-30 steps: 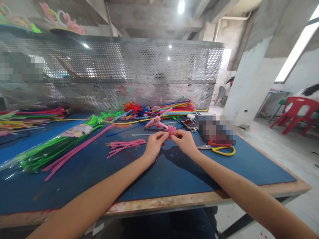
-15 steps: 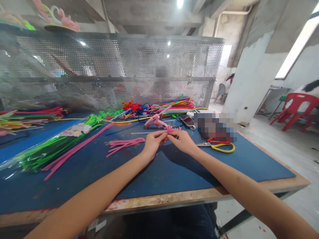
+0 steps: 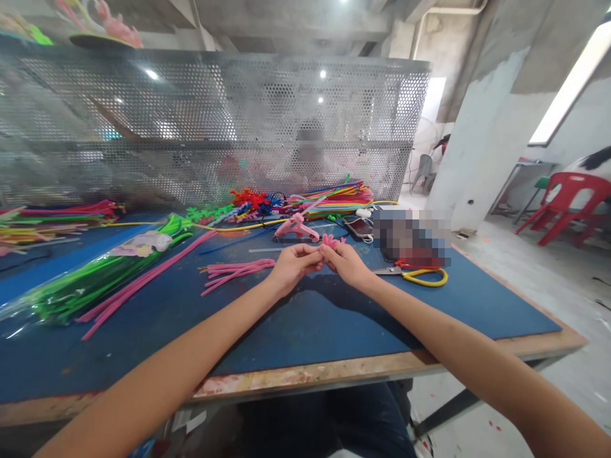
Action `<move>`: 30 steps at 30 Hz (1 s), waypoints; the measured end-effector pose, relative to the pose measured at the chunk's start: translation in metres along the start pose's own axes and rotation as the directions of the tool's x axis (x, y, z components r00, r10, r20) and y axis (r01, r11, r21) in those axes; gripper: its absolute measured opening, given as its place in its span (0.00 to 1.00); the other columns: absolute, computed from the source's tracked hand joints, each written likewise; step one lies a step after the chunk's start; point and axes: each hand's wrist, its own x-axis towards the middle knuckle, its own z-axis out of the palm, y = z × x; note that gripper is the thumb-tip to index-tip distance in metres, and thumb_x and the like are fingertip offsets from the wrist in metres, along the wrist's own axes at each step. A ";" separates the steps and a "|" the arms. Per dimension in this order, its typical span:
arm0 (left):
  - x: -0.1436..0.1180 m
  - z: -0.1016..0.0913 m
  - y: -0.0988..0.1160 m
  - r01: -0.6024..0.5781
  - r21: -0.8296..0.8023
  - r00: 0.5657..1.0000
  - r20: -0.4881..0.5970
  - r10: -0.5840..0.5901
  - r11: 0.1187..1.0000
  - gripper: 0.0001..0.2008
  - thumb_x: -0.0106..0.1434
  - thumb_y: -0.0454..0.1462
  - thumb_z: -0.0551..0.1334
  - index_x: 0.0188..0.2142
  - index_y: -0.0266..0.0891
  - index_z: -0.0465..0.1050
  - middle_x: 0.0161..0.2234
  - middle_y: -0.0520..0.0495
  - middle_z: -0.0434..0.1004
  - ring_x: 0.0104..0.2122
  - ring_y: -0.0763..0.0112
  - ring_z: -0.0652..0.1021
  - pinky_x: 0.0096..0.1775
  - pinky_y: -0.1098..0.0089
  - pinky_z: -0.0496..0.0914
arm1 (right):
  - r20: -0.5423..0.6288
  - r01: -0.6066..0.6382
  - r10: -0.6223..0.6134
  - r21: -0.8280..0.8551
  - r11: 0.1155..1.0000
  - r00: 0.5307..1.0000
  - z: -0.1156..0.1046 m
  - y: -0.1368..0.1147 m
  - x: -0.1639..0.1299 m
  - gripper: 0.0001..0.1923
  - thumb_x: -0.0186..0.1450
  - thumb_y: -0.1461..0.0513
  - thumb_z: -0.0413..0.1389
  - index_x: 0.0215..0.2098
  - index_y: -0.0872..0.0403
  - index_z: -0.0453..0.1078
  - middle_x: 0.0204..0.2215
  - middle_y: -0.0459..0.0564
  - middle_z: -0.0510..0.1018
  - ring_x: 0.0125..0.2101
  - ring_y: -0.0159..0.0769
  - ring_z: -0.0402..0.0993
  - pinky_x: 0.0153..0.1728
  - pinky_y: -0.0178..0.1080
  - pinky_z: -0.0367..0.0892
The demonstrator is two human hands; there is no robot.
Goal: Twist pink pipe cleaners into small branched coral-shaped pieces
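Observation:
My left hand (image 3: 292, 266) and my right hand (image 3: 346, 264) meet fingertip to fingertip over the blue mat (image 3: 296, 318). Between them they pinch a small pink pipe-cleaner flower (image 3: 329, 242), whose looped petals stick up above my fingers. A small bundle of short pink pipe cleaners (image 3: 233, 272) lies just left of my left hand. A pink glue gun (image 3: 298, 229) rests on the mat right behind my hands.
Yellow-handled scissors (image 3: 420, 275) lie right of my hands, a phone (image 3: 359, 227) behind them. Long green and pink pipe cleaners (image 3: 100, 283) stretch across the left. Colourful pipe cleaners (image 3: 334, 197) pile against a perforated metal screen (image 3: 214, 127). Red chairs (image 3: 568, 207) stand far right.
My hands stay together on the pink flower, with fingers shifting slightly around it. The view has tilted a little, so everything sits slightly higher in the picture.

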 end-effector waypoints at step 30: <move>-0.013 0.000 0.012 -0.456 0.878 0.845 0.375 0.381 0.148 0.14 0.64 0.41 0.51 0.37 0.38 0.73 0.35 0.45 0.75 0.36 0.66 0.74 0.38 0.70 0.65 | -0.121 -0.104 0.137 0.241 0.965 0.983 0.003 0.004 -0.001 0.24 0.55 0.45 0.53 0.15 0.53 0.52 0.10 0.37 0.51 0.12 0.22 0.45 0.14 0.31 0.42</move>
